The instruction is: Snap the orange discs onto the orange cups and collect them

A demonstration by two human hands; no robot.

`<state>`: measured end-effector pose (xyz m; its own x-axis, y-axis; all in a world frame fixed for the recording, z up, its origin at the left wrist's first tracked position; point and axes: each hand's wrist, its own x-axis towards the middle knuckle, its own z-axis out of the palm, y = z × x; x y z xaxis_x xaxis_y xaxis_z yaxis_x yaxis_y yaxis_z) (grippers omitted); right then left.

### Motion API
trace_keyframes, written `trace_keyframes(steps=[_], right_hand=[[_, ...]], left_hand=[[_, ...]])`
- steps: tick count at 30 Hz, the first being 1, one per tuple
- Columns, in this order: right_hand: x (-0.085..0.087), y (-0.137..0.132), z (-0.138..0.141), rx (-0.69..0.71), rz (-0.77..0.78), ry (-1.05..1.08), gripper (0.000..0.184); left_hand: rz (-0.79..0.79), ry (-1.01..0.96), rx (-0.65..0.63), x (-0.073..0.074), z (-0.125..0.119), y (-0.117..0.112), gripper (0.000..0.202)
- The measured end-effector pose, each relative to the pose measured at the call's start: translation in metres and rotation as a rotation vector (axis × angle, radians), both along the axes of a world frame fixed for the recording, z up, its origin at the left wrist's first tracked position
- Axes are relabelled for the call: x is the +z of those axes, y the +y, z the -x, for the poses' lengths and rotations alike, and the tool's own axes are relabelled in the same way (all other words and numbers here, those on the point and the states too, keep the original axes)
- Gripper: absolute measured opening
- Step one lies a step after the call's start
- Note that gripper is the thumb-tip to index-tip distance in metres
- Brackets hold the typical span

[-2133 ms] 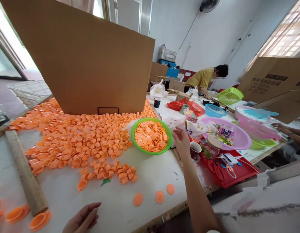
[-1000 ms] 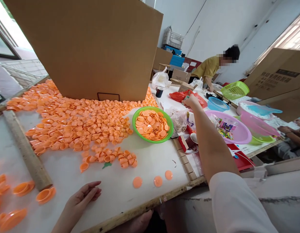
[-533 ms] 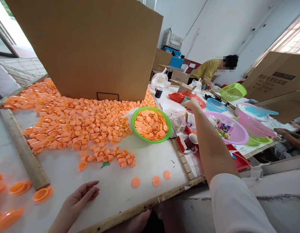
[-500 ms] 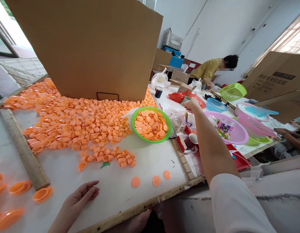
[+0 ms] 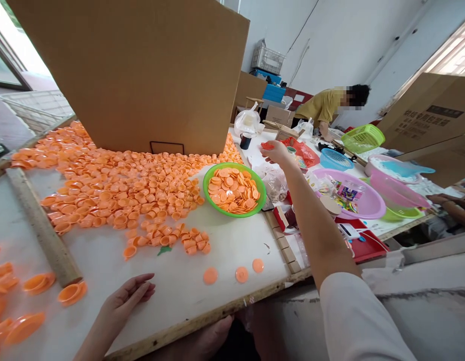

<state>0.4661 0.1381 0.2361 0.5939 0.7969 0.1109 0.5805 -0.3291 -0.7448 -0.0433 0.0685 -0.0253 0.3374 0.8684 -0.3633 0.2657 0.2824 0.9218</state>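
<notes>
My left hand (image 5: 129,296) rests on the white tabletop with its fingers loosely stretched and nothing in them. Ahead of it lies a large heap of small orange plastic cups (image 5: 142,200). Flat orange discs fill a green bowl (image 5: 206,193), and three loose discs (image 5: 241,274) lie in front of it. My right hand (image 5: 276,153) is stretched far forward over the side table, beside a red plastic bag (image 5: 305,152) and near a dark mug (image 5: 245,141). Its fingers are slightly bent and apart, and I see nothing held in them.
A tall cardboard box (image 5: 142,75) stands behind the cups. Wooden strips (image 5: 44,225) edge the table. To the right are a pink basin (image 5: 375,200) with small packets, a red tray (image 5: 371,248) and a blue basket (image 5: 335,159). A person in a yellow top (image 5: 318,108) bends over farther back.
My right hand has shifted left, away from the small green cup and towards the dark mug. My left hand stays nearly where it was. The view has moved slightly.
</notes>
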Motion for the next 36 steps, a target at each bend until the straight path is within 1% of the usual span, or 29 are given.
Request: trace_keyframes(steps=[2,4,6,8,11,13,16,19,21,23,25,27,29,31,33,36], right_hand=[[-0.001,-0.002,0.014,0.038,-0.036,0.019,0.055],[-0.007,-0.008,0.029,0.101,-0.085,0.058,0.052],[-0.019,-0.02,0.044,0.165,-0.119,0.108,0.049],[-0.037,-0.038,0.058,0.192,-0.129,0.153,0.045],[-0.07,-0.074,0.071,0.178,-0.159,0.221,0.041],[-0.097,-0.099,0.076,0.163,-0.147,0.268,0.043],[-0.142,-0.137,0.085,0.15,-0.102,0.315,0.045],[-0.184,-0.168,0.096,0.142,-0.001,0.278,0.044],[-0.203,-0.183,0.104,0.171,0.087,0.22,0.041],[-0.213,-0.195,0.11,0.205,0.173,0.134,0.034],[-0.214,-0.203,0.116,0.237,0.258,0.058,0.025],[-0.211,-0.21,0.123,0.286,0.352,0.012,0.016],[-0.21,-0.216,0.133,0.349,0.445,-0.022,0.011],[-0.214,-0.222,0.144,0.392,0.519,-0.069,0.011],[-0.22,-0.226,0.155,0.389,0.556,-0.139,0.016],[-0.229,-0.229,0.163,0.359,0.556,-0.221,0.017]], left_hand=[[-0.012,-0.013,-0.001,-0.004,0.001,0.0,0.069],[-0.021,-0.013,-0.002,-0.002,0.001,0.0,0.069],[-0.031,0.006,-0.005,0.004,-0.001,-0.004,0.067],[-0.047,0.032,-0.009,0.013,-0.003,-0.009,0.064],[-0.068,0.033,0.002,0.021,-0.007,-0.016,0.06],[-0.082,0.02,-0.005,0.02,-0.009,-0.02,0.053],[-0.111,0.035,-0.006,0.015,-0.012,-0.026,0.043],[-0.19,0.103,0.028,0.017,-0.023,-0.033,0.032],[-0.307,0.169,0.01,0.021,-0.038,-0.039,0.025],[-0.443,0.21,-0.059,0.026,-0.058,-0.045,0.02],[-0.535,0.222,-0.164,0.029,-0.081,-0.052,0.017],[-0.577,0.255,-0.277,0.03,-0.106,-0.06,0.015],[-0.596,0.363,-0.34,0.029,-0.128,-0.068,0.021],[-0.599,0.508,-0.334,0.026,-0.144,-0.075,0.032],[-0.592,0.598,-0.309,0.023,-0.151,-0.08,0.033],[-0.576,0.574,-0.279,0.022,-0.15,-0.083,0.025]])
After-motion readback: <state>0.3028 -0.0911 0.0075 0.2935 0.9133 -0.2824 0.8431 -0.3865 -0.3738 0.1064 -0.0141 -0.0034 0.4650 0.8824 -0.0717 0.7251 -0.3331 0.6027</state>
